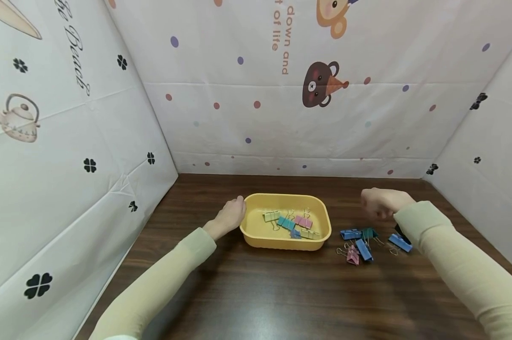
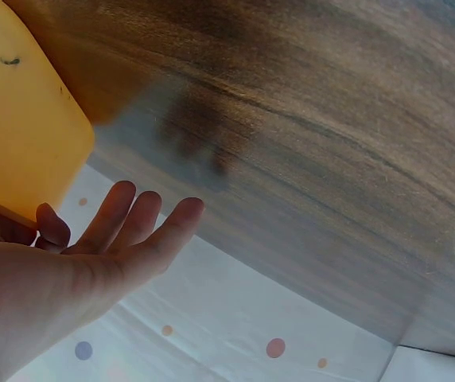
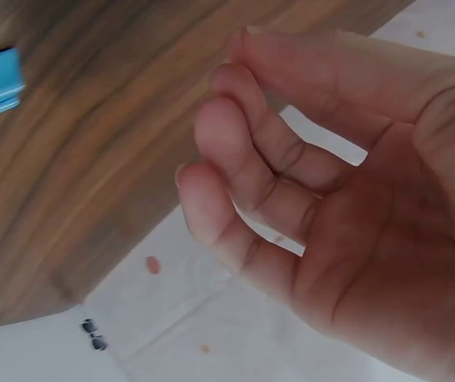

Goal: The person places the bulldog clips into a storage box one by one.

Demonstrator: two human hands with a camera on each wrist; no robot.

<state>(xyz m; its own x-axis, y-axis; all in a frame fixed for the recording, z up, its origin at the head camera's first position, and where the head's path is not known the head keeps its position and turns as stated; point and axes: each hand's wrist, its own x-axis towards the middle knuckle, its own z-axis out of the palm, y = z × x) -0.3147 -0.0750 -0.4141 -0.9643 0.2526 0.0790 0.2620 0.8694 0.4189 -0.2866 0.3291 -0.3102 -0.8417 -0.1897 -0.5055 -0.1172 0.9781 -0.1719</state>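
My left hand point(image 1: 229, 216) is at the left end of a yellow plastic tray point(image 1: 249, 238) and pinches its rim. In the left wrist view three of its fingers point(image 2: 144, 219) stretch out beside the tray wall. Inside the tray lie several binder clips: a teal clip point(image 1: 286, 223), a pink clip point(image 1: 303, 222), a blue clip point(image 1: 295, 234) and yellow ones point(image 1: 310, 234). Over the table on the right hovers my right hand point(image 1: 383, 202), fingers loosely bent, with nothing seen in its palm. Below it are a dark green clip point(image 1: 369, 233) and blue clips point(image 1: 364, 250).
A pink binder clip point(image 1: 353, 255) lies at the near side of the loose group. Another blue clip point(image 1: 400, 242) is by the right sleeve, with a dark item partly hidden there. White printed sheets point(image 1: 222, 127) wall in the brown wooden table point(image 1: 256, 293) at the back and sides.
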